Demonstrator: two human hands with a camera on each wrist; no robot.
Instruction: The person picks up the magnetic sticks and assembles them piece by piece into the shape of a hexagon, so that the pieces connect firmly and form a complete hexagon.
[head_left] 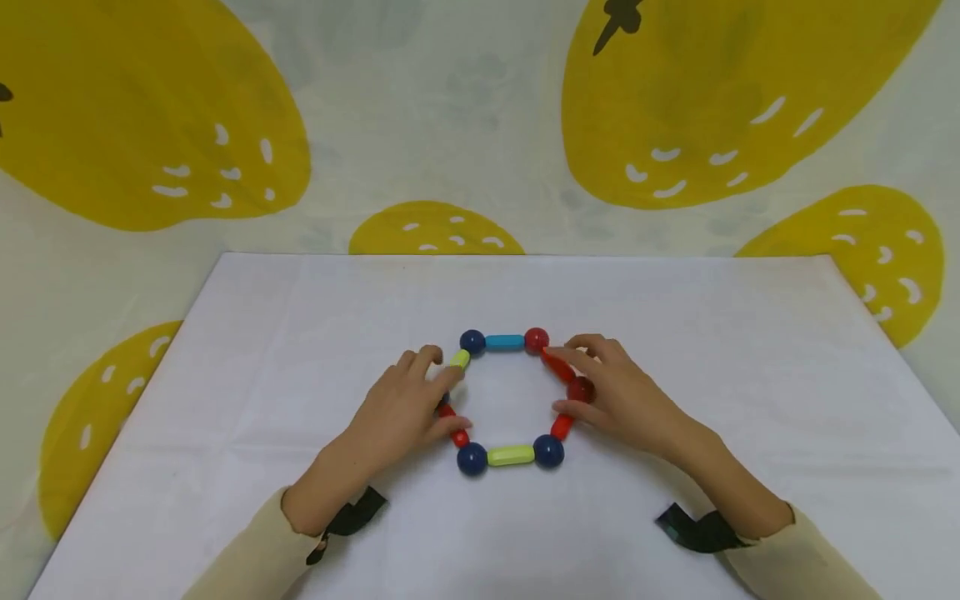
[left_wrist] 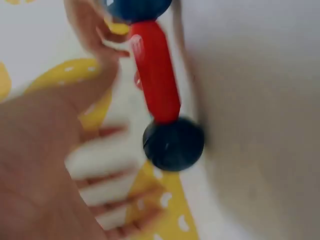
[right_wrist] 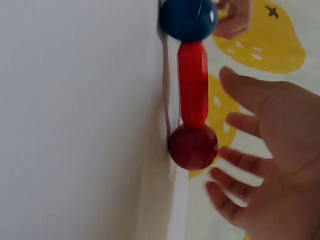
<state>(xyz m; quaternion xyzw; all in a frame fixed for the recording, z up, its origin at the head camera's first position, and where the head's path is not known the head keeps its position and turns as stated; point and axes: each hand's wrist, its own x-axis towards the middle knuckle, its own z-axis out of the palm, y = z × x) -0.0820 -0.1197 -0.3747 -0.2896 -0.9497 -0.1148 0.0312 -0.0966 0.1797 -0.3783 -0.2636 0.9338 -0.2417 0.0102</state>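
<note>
On the white tabletop lies a ring of colored rods and balls, like magnetic building pieces. A light blue rod (head_left: 505,342) forms its far side and a yellow-green rod (head_left: 511,455) its near side. My left hand (head_left: 401,408) hovers over the left corner with fingers spread, partly hiding a dark blue ball and a red rod (left_wrist: 156,75). At the right corner my right hand (head_left: 611,392) is loosely spread beside a dark red ball (right_wrist: 194,146), its fingertips close to a red rod (head_left: 558,365). Neither hand grips a piece; both wrist views show the fingers apart from the pieces.
The white table (head_left: 300,308) has its far edge against a cloth backdrop (head_left: 450,125) printed with big yellow fruit. Dark straps (head_left: 701,529) hang at both wrists, close over the tabletop.
</note>
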